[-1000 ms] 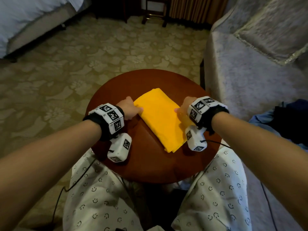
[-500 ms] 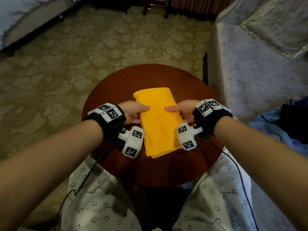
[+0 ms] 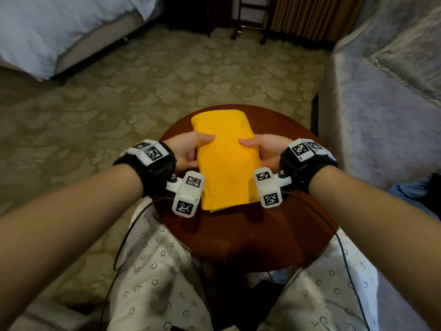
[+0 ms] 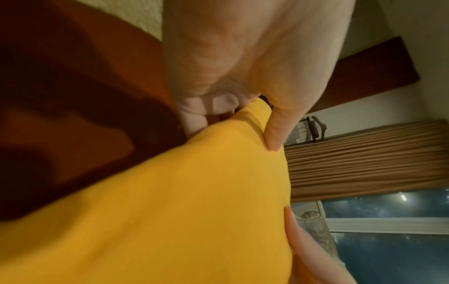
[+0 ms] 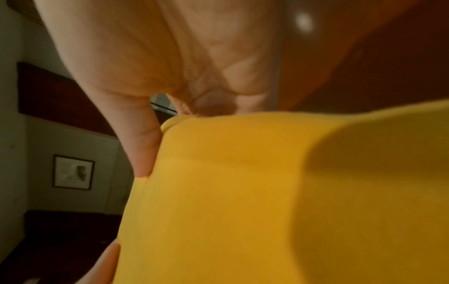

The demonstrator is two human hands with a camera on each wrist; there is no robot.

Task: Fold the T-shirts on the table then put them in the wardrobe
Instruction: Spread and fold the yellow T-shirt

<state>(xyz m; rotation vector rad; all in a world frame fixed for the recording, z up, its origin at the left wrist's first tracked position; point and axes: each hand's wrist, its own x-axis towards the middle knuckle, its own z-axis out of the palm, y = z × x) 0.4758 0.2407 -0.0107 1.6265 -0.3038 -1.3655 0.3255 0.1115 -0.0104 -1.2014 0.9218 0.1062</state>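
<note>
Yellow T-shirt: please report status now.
Left hand and right hand grip the folded T-shirt by its sides. Lifted above the table. Nothing in the way.

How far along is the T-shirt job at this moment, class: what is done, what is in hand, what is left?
Done: the yellow T-shirt is folded into a compact rectangle. In hand: the left hand and right hand grip its two sides, thumbs on top, over the round table. Left: carrying it to the wardrobe, which no view shows. Clothing at the right edge may also need folding; that cannot be told.
</note>
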